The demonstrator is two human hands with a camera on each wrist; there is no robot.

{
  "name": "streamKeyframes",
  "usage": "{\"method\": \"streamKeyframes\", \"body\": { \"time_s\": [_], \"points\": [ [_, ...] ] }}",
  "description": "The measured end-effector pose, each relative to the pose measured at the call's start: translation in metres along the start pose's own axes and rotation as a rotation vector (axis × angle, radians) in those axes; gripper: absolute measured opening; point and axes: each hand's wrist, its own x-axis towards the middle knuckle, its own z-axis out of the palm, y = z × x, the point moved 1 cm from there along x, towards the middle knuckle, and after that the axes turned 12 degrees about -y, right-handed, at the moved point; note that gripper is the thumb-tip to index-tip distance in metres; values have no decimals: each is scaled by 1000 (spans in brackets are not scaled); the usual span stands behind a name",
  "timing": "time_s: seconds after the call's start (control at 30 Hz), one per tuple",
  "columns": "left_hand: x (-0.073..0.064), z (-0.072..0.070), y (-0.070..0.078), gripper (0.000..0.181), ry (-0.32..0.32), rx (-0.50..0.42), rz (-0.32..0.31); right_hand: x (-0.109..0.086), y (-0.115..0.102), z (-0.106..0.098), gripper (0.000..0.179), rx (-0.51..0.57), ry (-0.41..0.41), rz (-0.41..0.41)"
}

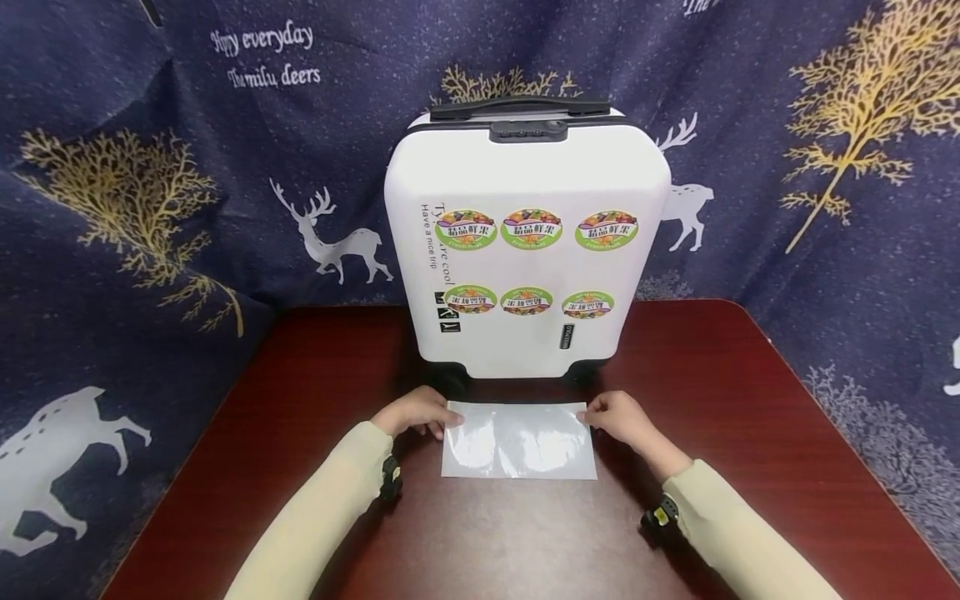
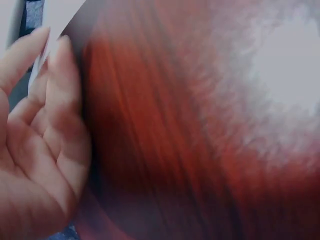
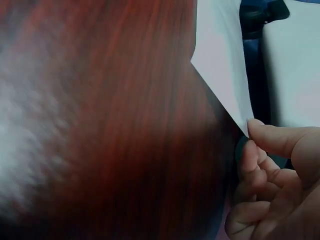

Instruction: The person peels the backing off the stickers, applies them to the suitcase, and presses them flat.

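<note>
A glossy white sheet (image 1: 525, 446) is stretched between both hands, close over the table in front of the suitcase. My left hand (image 1: 422, 412) pinches its left edge near the far corner, thumb on top. At the opposite edge my right hand (image 1: 618, 417) pinches the far right corner between thumb and fingers. In the right wrist view the sheet (image 3: 222, 60) shows its pale underside, held at its corner by the right hand (image 3: 280, 175). The left wrist view has the left hand (image 2: 45, 130) slightly blurred, with a sliver of sheet between thumb and fingers.
Behind the sheet stands a white suitcase (image 1: 517, 183) with several oval fruit stickers (image 1: 531, 229) in two rows. It rests on a dark red wooden table (image 1: 712, 383). A blue cloth (image 1: 330, 150) printed with deer and trees hangs behind. Black devices (image 1: 388, 479) sit on both wrists.
</note>
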Motion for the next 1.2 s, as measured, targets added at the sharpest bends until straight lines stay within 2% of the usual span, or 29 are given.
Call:
{"method": "streamKeyframes", "body": {
  "time_s": [0.13,0.2,0.5,0.73,0.93,1.07,1.2],
  "points": [
    [2,4,0,36,57,101,20,6,0,-2,24,-50,-7,10],
    [2,5,0,38,72,116,18,9,0,-2,25,-60,-13,17],
    [1,12,0,38,116,25,8,15,0,-5,38,-96,-25,31],
    [0,14,2,38,128,33,4,14,2,-1,37,-134,-31,45],
    [-2,12,6,40,161,59,-34,14,-1,0,37,-137,-26,55],
    [-6,11,7,45,200,139,-79,13,-3,-1,27,-143,-18,73],
    [-18,-1,7,47,201,202,-138,8,1,-9,30,-146,30,45]
  ]
}}
